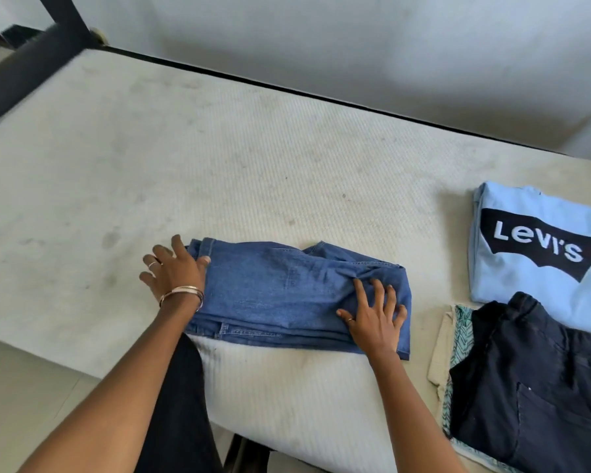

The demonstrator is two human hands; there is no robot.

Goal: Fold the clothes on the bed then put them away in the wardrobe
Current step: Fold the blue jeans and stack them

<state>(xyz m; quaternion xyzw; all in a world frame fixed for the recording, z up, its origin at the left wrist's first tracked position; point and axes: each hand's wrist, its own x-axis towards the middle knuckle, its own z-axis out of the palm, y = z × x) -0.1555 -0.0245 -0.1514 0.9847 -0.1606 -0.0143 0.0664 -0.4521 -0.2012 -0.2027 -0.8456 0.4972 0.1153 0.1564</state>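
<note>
Head view: left hand (pixel 173 269) and right hand (pixel 372 315) press flat on folded jeans (pixel 280 288).

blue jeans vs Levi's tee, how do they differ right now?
The blue jeans are darker denim with no print; the Levi's tee is pale blue with a black logo. Both hands, left hand and right hand, press the jeans; nothing touches the tee. Both lie folded on the mattress.

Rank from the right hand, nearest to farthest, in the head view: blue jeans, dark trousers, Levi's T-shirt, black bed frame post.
1. Blue jeans: under the right hand, which presses on their right end.
2. Dark trousers: to its right, on a pile at the mattress edge.
3. Levi's T-shirt: farther right and back.
4. Black bed frame post: far top left corner.
</note>
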